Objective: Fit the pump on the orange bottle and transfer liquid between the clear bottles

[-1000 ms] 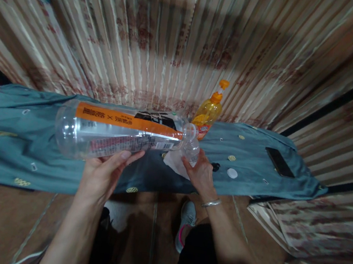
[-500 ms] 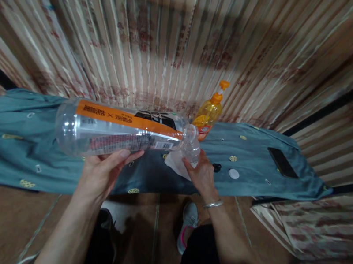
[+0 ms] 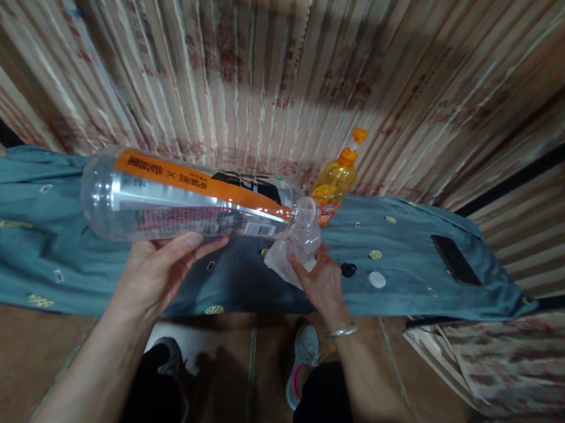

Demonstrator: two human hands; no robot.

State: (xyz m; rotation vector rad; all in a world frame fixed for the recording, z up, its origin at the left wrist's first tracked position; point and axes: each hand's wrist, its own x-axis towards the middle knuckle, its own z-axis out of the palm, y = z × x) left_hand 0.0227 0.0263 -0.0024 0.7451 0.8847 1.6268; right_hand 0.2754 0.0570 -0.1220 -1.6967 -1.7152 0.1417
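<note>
A large clear plastic bottle (image 3: 184, 203) with an orange and silver label lies nearly level in the air, its mouth toward the right. My left hand (image 3: 160, 267) grips it from below around the body. My right hand (image 3: 322, 279) holds a small clear plastic container (image 3: 304, 242) against the bottle's mouth. A whitish piece (image 3: 282, 263), perhaps tissue, shows under the container, next to my right fingers. Just behind stands a pump bottle (image 3: 333, 185) of orange liquid. The liquid level in the small container is too unclear to tell.
A narrow surface under a teal cloth (image 3: 228, 281) runs across the view. On its right side lie a dark phone (image 3: 455, 259), a white round disc (image 3: 377, 279) and a small black object (image 3: 348, 270). Pleated curtains (image 3: 285, 62) hang behind.
The base of the large bottle has shifted a little left and up with my left hand. My right hand and the small container have stayed almost in place.
</note>
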